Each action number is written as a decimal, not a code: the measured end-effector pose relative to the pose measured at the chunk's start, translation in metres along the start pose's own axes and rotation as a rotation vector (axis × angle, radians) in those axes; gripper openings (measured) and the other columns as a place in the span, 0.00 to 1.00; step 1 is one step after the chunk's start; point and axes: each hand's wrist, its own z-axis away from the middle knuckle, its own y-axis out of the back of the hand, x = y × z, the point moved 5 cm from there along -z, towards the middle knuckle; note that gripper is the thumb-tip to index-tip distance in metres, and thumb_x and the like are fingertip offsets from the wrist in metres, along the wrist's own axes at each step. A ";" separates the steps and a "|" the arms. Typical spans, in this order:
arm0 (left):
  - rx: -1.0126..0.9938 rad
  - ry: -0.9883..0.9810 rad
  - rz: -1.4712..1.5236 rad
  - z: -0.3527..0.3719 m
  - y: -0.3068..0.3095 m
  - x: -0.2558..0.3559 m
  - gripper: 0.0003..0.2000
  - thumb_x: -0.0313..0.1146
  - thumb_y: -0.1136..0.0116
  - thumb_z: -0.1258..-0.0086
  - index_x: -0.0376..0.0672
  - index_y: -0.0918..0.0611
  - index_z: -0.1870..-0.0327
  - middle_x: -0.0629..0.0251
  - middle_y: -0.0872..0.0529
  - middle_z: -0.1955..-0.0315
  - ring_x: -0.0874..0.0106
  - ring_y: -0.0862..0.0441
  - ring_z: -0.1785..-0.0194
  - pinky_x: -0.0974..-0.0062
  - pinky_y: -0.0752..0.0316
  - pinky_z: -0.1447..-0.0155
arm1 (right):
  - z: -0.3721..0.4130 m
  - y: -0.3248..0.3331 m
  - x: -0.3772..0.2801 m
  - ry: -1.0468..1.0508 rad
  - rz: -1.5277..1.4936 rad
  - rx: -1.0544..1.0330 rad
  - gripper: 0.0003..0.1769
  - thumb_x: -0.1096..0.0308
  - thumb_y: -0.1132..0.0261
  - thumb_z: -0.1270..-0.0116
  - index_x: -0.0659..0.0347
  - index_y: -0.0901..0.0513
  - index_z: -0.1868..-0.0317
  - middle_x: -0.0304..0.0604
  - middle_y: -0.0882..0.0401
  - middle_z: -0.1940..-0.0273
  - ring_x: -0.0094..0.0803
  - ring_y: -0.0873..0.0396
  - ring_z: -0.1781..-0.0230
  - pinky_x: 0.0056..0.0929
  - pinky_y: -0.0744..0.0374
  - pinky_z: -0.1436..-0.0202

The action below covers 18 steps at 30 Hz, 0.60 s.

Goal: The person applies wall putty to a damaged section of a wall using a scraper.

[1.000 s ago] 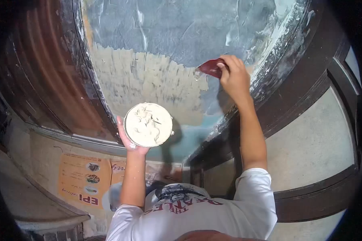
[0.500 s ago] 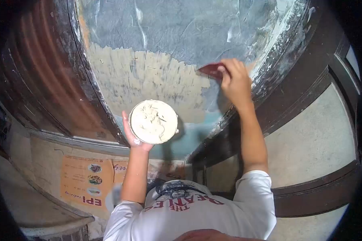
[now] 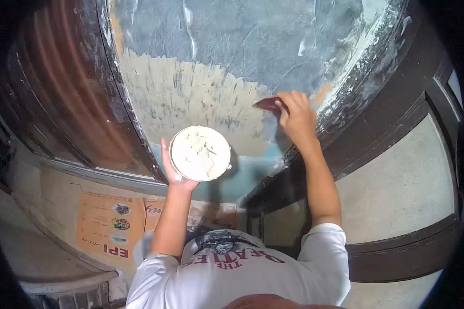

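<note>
My left hand [image 3: 176, 167] is wrapped around the side and underside of a round tub of cream-coloured putty [image 3: 200, 154], whose lumpy surface faces up. My right hand [image 3: 298, 119] grips a dark red putty scraper [image 3: 268, 104] between thumb and fingers. The scraper's blade edge is right at the wall panel [image 3: 252, 46], over the right end of a beige putty layer [image 3: 191, 92]. This layer spans the panel's lower part in a rough, streaky band with a jagged upper edge. Above it the panel is grey-blue with white streaks.
Dark wooden frames border the panel, a brown door [image 3: 62, 92] to the left and a dark frame with pale panels [image 3: 402, 170] to the right. Below the panel, an orange printed poster [image 3: 105, 226] lies near a pale ledge [image 3: 62, 286]. A bare light-blue strip [image 3: 242, 172] runs beneath the putty.
My right hand and the scraper have moved a little down the panel. My left hand still holds the tub in nearly the same place, and the view has shifted slightly.
</note>
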 end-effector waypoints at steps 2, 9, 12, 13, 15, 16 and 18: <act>0.004 0.002 -0.021 0.000 -0.006 -0.002 0.43 0.70 0.59 0.25 0.36 0.26 0.28 0.50 0.20 0.33 0.50 0.22 0.32 0.47 0.29 0.27 | -0.015 0.004 0.003 0.056 0.022 0.130 0.09 0.69 0.32 0.32 0.48 0.14 0.53 0.41 0.20 0.59 0.47 0.22 0.56 0.46 0.20 0.55; -0.022 0.048 0.013 -0.002 -0.013 -0.013 0.44 0.70 0.58 0.25 0.36 0.28 0.26 0.48 0.24 0.29 0.48 0.24 0.29 0.45 0.30 0.26 | -0.028 0.058 -0.020 0.109 -0.296 0.171 0.13 0.80 0.36 0.38 0.60 0.16 0.53 0.46 0.19 0.60 0.50 0.23 0.54 0.43 0.22 0.51; -0.083 0.070 0.042 -0.004 -0.014 -0.018 0.44 0.71 0.58 0.25 0.36 0.28 0.26 0.48 0.24 0.29 0.48 0.25 0.29 0.45 0.31 0.25 | 0.001 0.053 -0.053 0.416 -0.381 -0.026 0.21 0.84 0.38 0.52 0.58 0.15 0.57 0.43 0.21 0.61 0.47 0.24 0.55 0.40 0.23 0.48; -0.075 0.074 0.033 -0.001 -0.026 -0.020 0.44 0.71 0.59 0.25 0.35 0.29 0.25 0.47 0.26 0.28 0.47 0.26 0.28 0.44 0.33 0.24 | 0.011 0.050 -0.061 0.467 -0.438 -0.097 0.22 0.83 0.37 0.52 0.53 0.13 0.55 0.40 0.20 0.60 0.45 0.24 0.53 0.39 0.23 0.47; -0.074 0.082 0.040 -0.003 -0.026 -0.023 0.45 0.71 0.59 0.25 0.35 0.30 0.25 0.47 0.27 0.27 0.46 0.27 0.27 0.43 0.34 0.24 | 0.023 0.055 -0.079 0.548 -0.396 -0.127 0.21 0.83 0.34 0.57 0.56 0.15 0.60 0.37 0.19 0.62 0.46 0.24 0.53 0.40 0.22 0.48; -0.075 0.085 0.050 -0.005 -0.025 -0.022 0.45 0.71 0.59 0.25 0.35 0.30 0.24 0.46 0.28 0.27 0.46 0.28 0.27 0.43 0.34 0.24 | 0.026 0.057 -0.084 0.572 -0.401 -0.106 0.21 0.83 0.33 0.57 0.55 0.14 0.60 0.36 0.19 0.62 0.45 0.24 0.53 0.40 0.22 0.49; -0.101 0.099 0.076 -0.010 -0.021 -0.019 0.46 0.73 0.61 0.26 0.37 0.28 0.26 0.47 0.25 0.29 0.45 0.27 0.28 0.41 0.34 0.25 | 0.026 0.063 -0.085 0.554 -0.399 -0.142 0.21 0.82 0.32 0.57 0.54 0.14 0.60 0.35 0.19 0.62 0.44 0.24 0.53 0.39 0.22 0.50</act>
